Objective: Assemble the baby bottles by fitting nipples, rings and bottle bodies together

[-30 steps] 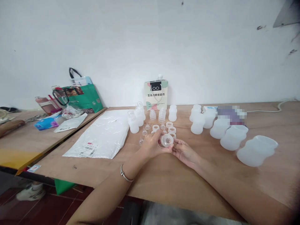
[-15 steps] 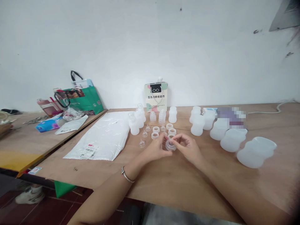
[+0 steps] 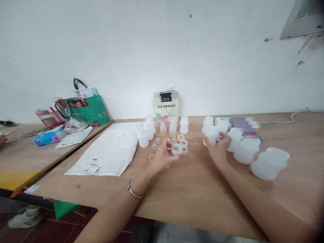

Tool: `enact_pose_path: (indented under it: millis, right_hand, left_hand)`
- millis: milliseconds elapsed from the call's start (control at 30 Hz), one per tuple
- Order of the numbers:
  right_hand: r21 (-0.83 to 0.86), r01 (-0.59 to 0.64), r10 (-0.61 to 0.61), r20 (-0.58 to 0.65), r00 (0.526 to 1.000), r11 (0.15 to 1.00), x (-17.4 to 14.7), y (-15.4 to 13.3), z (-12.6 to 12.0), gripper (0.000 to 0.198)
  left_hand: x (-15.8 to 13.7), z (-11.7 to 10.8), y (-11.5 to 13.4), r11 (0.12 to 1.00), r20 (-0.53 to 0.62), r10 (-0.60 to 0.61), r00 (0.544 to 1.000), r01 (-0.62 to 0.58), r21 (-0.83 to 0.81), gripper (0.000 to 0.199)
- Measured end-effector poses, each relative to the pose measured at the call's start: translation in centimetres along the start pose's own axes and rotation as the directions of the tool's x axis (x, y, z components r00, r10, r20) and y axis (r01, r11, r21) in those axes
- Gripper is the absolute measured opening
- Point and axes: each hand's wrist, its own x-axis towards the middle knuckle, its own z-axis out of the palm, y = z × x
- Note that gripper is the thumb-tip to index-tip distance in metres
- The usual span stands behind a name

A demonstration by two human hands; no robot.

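Observation:
My left hand (image 3: 164,155) is closed on a clear bottle collar (image 3: 176,149), its round opening tilted towards me. A nipple seems to sit in the collar. To the right, my right hand (image 3: 219,148) has thumb and fingers spread at a frosted baby bottle (image 3: 211,132); whether it touches the bottle I cannot tell. Loose clear nipples (image 3: 154,145) lie left of my left hand. Several white collar rings (image 3: 183,143) are lined up just past the held one. More frosted bottles (image 3: 246,151) stand in a row along the right.
Capped bottles (image 3: 143,136) stand at the left beside a white plastic mailer (image 3: 106,148). A paper bag (image 3: 166,107) leans near the wall. Clear domed caps (image 3: 172,127) and a lone bottle (image 3: 184,125) are in front of it. A green bag (image 3: 93,109) sits far left.
My right hand has let go of the collar and moved right to the bottles, its fingers opening. My left hand keeps the collar and has shifted slightly left.

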Motion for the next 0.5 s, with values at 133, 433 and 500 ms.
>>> enact_pose_path:
  millis: [133,433,500]
  right_hand:
    - [-0.105,-0.003,0.004,0.013,1.000,0.994,1.6,2.4,0.7,0.069]
    - [-0.101,-0.033,0.057,0.239,0.969,0.994,0.1,0.7,0.2,0.056]
    - [-0.029,0.033,-0.021,0.360,0.933,0.999,-1.4,-0.8,-0.2,0.052]
  left_hand:
    - [0.0,0.1,-0.2,1.000,0.000,-0.005,1.000,0.005,-0.031,0.039]
    - [0.3,0.4,-0.2,0.994,-0.005,0.034,0.999,-0.034,-0.101,0.038]
    - [0.5,0.2,-0.1,0.986,-0.055,0.015,0.998,-0.024,-0.164,0.034]
